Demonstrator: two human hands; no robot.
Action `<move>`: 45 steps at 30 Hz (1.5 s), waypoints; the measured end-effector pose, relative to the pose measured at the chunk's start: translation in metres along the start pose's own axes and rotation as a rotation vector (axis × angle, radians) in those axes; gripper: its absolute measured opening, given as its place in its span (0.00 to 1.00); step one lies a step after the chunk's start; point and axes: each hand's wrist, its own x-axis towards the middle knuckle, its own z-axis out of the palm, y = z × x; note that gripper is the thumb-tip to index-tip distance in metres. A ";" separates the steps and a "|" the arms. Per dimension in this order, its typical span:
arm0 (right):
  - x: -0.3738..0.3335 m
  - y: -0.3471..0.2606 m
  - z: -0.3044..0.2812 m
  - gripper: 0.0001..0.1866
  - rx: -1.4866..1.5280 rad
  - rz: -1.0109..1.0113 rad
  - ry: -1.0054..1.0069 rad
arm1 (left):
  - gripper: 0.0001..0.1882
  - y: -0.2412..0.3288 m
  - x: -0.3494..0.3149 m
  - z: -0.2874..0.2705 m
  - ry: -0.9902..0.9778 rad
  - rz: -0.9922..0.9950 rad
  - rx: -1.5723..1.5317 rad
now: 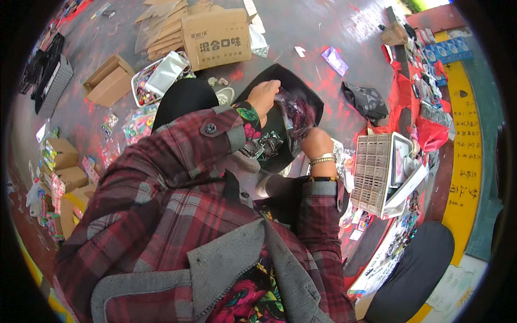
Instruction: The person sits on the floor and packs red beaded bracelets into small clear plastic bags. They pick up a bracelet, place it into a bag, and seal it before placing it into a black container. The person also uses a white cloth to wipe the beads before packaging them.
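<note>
A clear plastic bag (295, 111) with dark reddish contents is stretched between my two hands, over a black open container (311, 92). My left hand (263, 99) is closed at the bag's upper left edge, its fingertips partly hidden. Lower right, my right hand (316, 143) grips the bag's other side in a closed fist, with bracelets at the wrist. Several small dark items in shiny wrapping (264, 145) lie in the container, just below my left hand. What exactly fills the bag cannot be made out.
Beyond the container stands a cardboard box (218, 40) beside flattened cardboard (160, 27). An open carton (109, 81) and a white basket (144, 86) of small goods are to the left. A beige plastic basket (371, 172) stands close by my right forearm. A purple packet (335, 61) and dark bag (364, 100) lie on the floor.
</note>
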 end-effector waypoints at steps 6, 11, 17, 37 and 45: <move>-0.009 -0.012 -0.011 0.09 0.165 0.040 0.238 | 0.19 0.003 0.000 -0.007 0.014 0.079 0.072; -0.001 -0.005 -0.017 0.11 0.197 0.023 0.043 | 0.20 0.002 0.007 -0.007 0.019 0.123 0.075; 0.003 0.011 -0.009 0.11 0.359 0.097 0.147 | 0.17 -0.006 0.006 -0.009 -0.019 0.064 0.170; -0.002 -0.012 -0.008 0.04 2.169 -0.024 -0.089 | 0.07 -0.003 -0.007 0.007 -0.441 -0.063 -0.587; -0.006 -0.016 -0.014 0.12 1.999 -0.012 -0.251 | 0.10 0.005 -0.003 0.006 -0.391 -0.001 -0.563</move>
